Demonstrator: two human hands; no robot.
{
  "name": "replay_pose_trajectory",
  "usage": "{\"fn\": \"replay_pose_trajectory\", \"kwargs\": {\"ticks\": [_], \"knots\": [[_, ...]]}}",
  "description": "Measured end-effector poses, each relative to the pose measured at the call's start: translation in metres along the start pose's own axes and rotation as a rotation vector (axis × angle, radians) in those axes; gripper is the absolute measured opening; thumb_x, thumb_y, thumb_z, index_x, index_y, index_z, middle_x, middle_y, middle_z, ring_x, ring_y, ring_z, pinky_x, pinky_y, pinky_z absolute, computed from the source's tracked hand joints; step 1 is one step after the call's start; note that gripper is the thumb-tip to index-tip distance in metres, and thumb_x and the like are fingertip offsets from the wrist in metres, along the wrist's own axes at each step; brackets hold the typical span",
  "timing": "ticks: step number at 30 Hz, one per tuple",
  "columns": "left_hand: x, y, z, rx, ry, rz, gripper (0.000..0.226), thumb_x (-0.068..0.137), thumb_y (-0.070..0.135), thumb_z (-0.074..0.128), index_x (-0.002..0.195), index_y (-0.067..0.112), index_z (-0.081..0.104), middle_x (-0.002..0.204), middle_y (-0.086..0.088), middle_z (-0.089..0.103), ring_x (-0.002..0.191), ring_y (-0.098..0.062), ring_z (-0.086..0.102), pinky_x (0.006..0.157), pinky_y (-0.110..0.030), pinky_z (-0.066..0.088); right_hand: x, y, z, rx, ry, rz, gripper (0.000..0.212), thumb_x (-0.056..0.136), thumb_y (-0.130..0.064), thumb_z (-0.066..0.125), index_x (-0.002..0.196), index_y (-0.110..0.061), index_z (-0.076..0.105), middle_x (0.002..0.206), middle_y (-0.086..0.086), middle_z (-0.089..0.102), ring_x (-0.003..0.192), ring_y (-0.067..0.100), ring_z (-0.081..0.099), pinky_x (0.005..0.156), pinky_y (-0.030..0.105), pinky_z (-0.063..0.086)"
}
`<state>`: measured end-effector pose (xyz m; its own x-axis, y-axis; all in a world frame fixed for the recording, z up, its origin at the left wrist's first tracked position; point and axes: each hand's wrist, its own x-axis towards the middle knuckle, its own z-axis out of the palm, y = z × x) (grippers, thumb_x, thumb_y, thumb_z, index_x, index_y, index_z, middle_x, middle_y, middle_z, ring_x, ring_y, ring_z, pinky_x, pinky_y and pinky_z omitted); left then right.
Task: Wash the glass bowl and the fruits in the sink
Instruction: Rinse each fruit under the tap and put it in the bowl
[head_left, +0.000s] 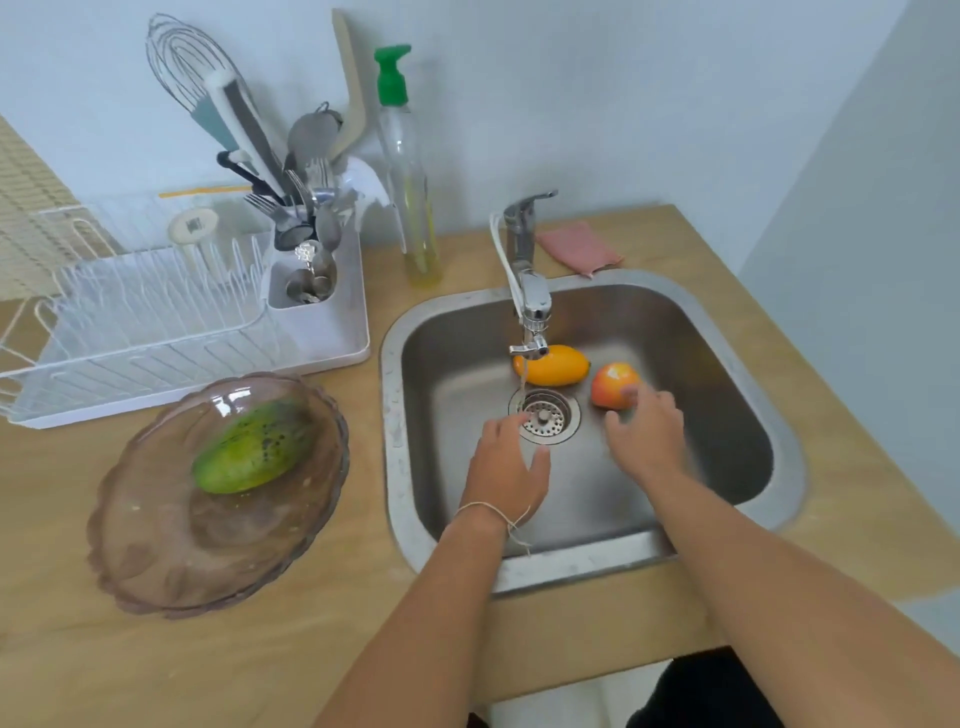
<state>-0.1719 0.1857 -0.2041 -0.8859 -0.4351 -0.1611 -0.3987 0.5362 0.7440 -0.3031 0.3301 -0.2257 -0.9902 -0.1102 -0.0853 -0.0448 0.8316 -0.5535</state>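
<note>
A tinted glass bowl (156, 545) sits on the wooden counter left of the sink, with a green mango (254, 447) lying in it. In the steel sink (727, 415) an orange-yellow mango (553, 366) lies under the tap, and a red-yellow apple (613, 384) rests to its right. My right hand (647, 434) reaches over the basin, fingers spread, fingertips touching the apple's near side. My left hand (509, 467) hovers open beside the drain strainer (545, 415), holding nothing. A thin stream of water falls from the tap (530, 291).
A white dish rack (156, 322) with a cutlery holder full of utensils stands at the back left. A clear soap bottle with a green pump (410, 171) is behind the sink's left corner. A pink cloth (579, 247) lies behind the tap.
</note>
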Motion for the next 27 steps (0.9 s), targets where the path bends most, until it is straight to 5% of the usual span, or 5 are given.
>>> {"fn": "replay_pose_trajectory", "kwargs": {"ticks": [8, 14, 20, 24, 27], "knots": [[0.017, -0.007, 0.012, -0.027, -0.02, 0.057, 0.035, 0.094, 0.026, 0.056, 0.129, 0.023, 0.054, 0.131, 0.001, 0.05, 0.123, -0.017, 0.052, 0.107, -0.03, 0.042, 0.048, 0.014, 0.02, -0.216, 0.002, -0.168, 0.093, 0.086, -0.024, 0.074, 0.162, -0.02, 0.02, 0.164, 0.013, 0.029, 0.143, 0.038, 0.036, 0.108, 0.054, 0.041], [0.03, -0.008, 0.014, -0.097, -0.012, 0.06, 0.036, 0.095, 0.022, 0.055, 0.13, 0.023, 0.053, 0.131, 0.001, 0.05, 0.12, -0.016, 0.054, 0.104, -0.029, 0.045, 0.047, 0.01, 0.026, 0.065, -0.078, -0.019, 0.077, 0.087, -0.023, 0.076, 0.153, -0.024, 0.036, 0.139, 0.019, 0.036, 0.118, 0.044, 0.054, 0.1, 0.043, 0.044], [0.039, 0.0, 0.008, -0.326, 0.021, -0.082, 0.036, 0.102, 0.036, 0.045, 0.135, 0.023, 0.049, 0.133, 0.002, 0.052, 0.117, -0.016, 0.057, 0.1, -0.031, 0.046, -0.001, -0.035, 0.01, 0.411, -0.162, -0.202, 0.073, 0.08, -0.015, 0.082, 0.141, -0.03, 0.045, 0.13, 0.004, 0.035, 0.106, 0.015, 0.055, 0.096, 0.025, 0.046], [0.04, 0.002, 0.003, -0.451, 0.069, -0.145, 0.045, 0.098, 0.053, 0.044, 0.132, 0.026, 0.052, 0.124, 0.0, 0.062, 0.108, -0.019, 0.063, 0.093, -0.037, 0.054, -0.029, -0.049, 0.02, 0.584, -0.37, -0.214, 0.071, 0.077, -0.02, 0.079, 0.136, -0.039, 0.046, 0.138, -0.001, 0.041, 0.114, 0.015, 0.062, 0.097, 0.032, 0.056], [0.039, 0.001, 0.001, -0.569, 0.117, -0.2, 0.047, 0.092, 0.058, 0.046, 0.13, 0.031, 0.053, 0.124, 0.001, 0.062, 0.104, -0.019, 0.066, 0.084, -0.04, 0.061, -0.031, -0.056, 0.027, 0.862, -0.416, -0.02, 0.055, 0.075, -0.039, 0.072, 0.126, -0.047, 0.054, 0.137, -0.001, 0.057, 0.116, 0.021, 0.065, 0.099, 0.045, 0.057]]}}
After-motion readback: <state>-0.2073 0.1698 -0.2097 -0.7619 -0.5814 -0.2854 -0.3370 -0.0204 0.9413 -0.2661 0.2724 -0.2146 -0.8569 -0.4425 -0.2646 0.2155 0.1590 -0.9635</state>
